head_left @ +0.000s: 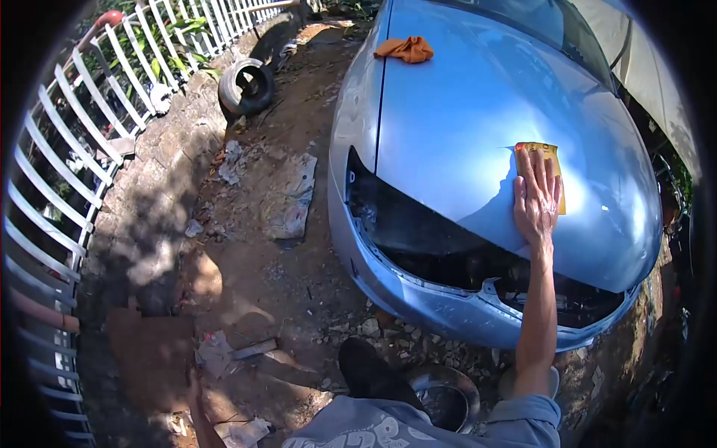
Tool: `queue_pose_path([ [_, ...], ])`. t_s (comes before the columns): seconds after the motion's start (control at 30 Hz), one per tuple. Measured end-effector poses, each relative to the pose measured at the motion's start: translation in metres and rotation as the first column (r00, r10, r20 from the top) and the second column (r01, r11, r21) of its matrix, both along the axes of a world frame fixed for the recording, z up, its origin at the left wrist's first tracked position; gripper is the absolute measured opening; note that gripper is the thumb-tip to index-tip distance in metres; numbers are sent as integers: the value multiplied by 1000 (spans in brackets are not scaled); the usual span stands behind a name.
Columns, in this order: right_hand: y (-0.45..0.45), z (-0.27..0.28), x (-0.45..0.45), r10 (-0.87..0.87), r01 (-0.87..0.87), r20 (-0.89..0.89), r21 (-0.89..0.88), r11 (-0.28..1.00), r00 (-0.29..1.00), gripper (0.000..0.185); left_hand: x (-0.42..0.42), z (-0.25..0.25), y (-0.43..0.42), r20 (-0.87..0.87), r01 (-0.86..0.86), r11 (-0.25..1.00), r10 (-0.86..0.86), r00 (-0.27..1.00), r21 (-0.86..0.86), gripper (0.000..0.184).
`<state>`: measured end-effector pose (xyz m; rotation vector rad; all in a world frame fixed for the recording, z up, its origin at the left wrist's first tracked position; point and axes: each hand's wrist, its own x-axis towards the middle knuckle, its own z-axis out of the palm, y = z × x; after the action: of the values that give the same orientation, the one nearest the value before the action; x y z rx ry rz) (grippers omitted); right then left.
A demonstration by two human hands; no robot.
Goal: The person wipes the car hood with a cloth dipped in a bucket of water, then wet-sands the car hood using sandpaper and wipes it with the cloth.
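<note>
My right hand (538,196) lies flat, fingers a little apart, on a yellow sheet (551,149) with red and dark print that looks like sandpaper. The sheet rests on the silver-blue hood (455,127) of a car, near its front edge. Low on the left, in shadow, my left hand (196,384) is closed at the right edge of a brown, flat, squarish sheet (149,358). Its fingers are only partly visible, and what the sheet is made of I cannot tell.
An orange cloth (407,49) lies on the hood. The car's front has a dark opening (426,243) under the hood edge. A tire (246,86) leans by a white fence (60,179). A round black ring (448,396), stones and scraps lie near my feet.
</note>
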<state>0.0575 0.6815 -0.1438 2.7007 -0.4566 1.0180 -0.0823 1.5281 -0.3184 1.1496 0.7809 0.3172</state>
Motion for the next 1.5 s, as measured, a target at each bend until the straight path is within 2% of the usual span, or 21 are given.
queue_pose_path([
  [0.03, 0, 0, 0, -6, 5, 11, 15, 1000, 1000, 49, -8, -40, 18, -439, 285, 942, -184, 879, 176, 73],
  [0.07, -4, 4, 4, 20, -20, 43, -2, 1000, 999, 49, -4, -73, 18, -849, 749, 647, -308, 429, 144, 75],
  [0.1, 0, 3, -4, 49, -49, 37, -3, 999, 998, 49, 10, -98, 1, -953, 932, 360, -269, 138, 34, 77],
  [0.13, 4, 7, -6, 22, -22, 11, -2, 1000, 1000, 48, 40, -115, -26, -936, 947, 281, -266, 232, 155, 79],
  [0.17, 4, 8, -7, 29, -29, 1, 20, 999, 1000, 46, 74, -134, -57, -721, 731, 445, -234, 652, 517, 65],
  [0.23, 11, 15, -10, 35, -34, -4, 30, 999, 999, 46, 178, -81, -158, -337, 547, 172, -626, 703, 819, 33],
  [0.27, 13, 17, -10, 28, -27, -9, 13, 1000, 1000, 46, 214, -1, -235, -155, 646, 490, -715, 682, 586, 30],
  [0.33, 3, 12, -14, 36, -37, 10, 74, 997, 999, 46, 261, 109, -322, 453, 733, 521, -832, 322, 437, 23],
  [0.4, -5, 7, -10, -6, -35, 136, 296, 955, 991, 48, 283, 181, -368, 859, 902, 368, -511, -7, 227, 28],
  [0.53, 33, -2, 15, -57, 65, -42, 224, 972, 998, 50, 324, 236, -407, 992, 988, -97, -19, -121, 119, 26],
  [0.7, 140, 5, 102, -198, 199, -55, 13, 980, 979, 51, 366, 256, -428, 987, 943, -295, 81, -139, 157, 25],
  [0.73, 147, 12, 105, -202, 209, -64, 143, 967, 977, 56, 373, 259, -430, 987, 933, -322, 85, -139, 160, 25],
  [0.8, 143, 37, 100, -251, 274, -203, 90, 958, 946, 61, 387, 265, -437, 984, 917, -361, 105, -143, 171, 24],
  [0.9, 117, 60, 96, -190, 194, -357, -24, 981, 915, 77, 412, 271, -444, 981, 900, -392, 111, -162, 193, 24],
  [1.07, 101, 52, 124, -248, 270, -165, 129, 954, 954, 65, 462, 280, -474, 948, 891, -333, 24, -318, 308, 23],
  [1.13, 109, 45, 133, -293, 308, -107, 184, 933, 950, 62, 491, 285, -521, 797, 828, 75, -332, -505, 556, 23],
  [1.17, 112, 41, 133, -294, 308, -93, 208, 928, 951, 61, 503, 278, -562, 673, 518, 446, -600, -433, 730, 32],
  [1.2, 117, 40, 136, -303, 316, -92, 197, 928, 948, 61, 510, 276, -602, 641, 252, 593, -739, -206, 765, 39],
  [1.3, 121, 40, 141, -407, 416, -86, 202, 887, 909, 59, 538, 244, -675, 637, 83, 634, -771, -4, 769, 45],
  [1.37, 125, 36, 139, -433, 438, -79, 261, 860, 898, 58, 548, 235, -675, 328, 88, 316, -920, -215, 945, 47],
  [1.5, 140, 40, 148, -567, 569, -94, 274, 775, 818, 57, 629, 195, -643, 478, 350, 399, -861, -176, 848, 50],
])
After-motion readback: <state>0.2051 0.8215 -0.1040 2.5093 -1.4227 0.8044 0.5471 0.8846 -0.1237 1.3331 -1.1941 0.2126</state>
